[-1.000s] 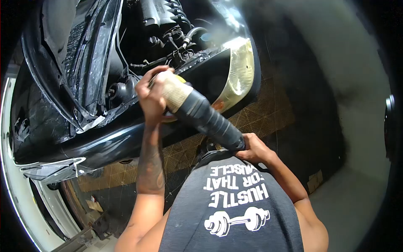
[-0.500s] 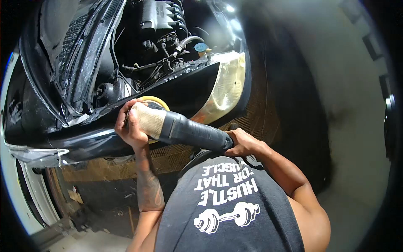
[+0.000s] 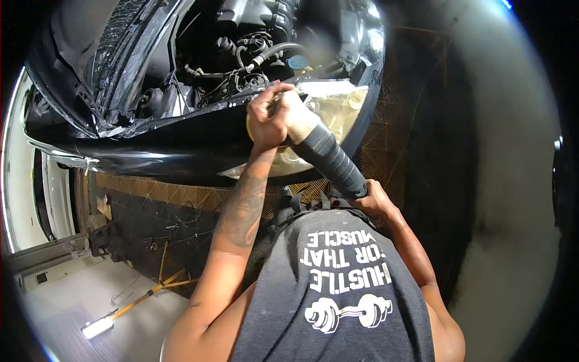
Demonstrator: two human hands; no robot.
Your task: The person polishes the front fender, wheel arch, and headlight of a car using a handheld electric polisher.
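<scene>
I hold a polisher (image 3: pixel 330 158) with a black, tape-wrapped body and a tan covered head. My left hand (image 3: pixel 269 117) is closed around its head end, and my right hand (image 3: pixel 375 200) grips the rear end of the body. A sliver of the yellow pad (image 3: pixel 249 128) shows beside my left hand; most of it is hidden. The tool is over the inner end of the yellowish headlight (image 3: pixel 341 111), beside the black fender (image 3: pixel 187 136). Whether the pad touches the surface cannot be seen.
The engine bay (image 3: pixel 247 54) lies open beyond the fender, with hoses and a blue cap (image 3: pixel 297 62). To the lower left, a yellow stand (image 3: pixel 158 288) holds a lit lamp (image 3: pixel 98 327). Brown mesh-like matting (image 3: pixel 163 190) runs below the car.
Both hands have carried the polisher to the right along the fender, up to the headlight. Its body now slopes more steeply, and the view has shifted.
</scene>
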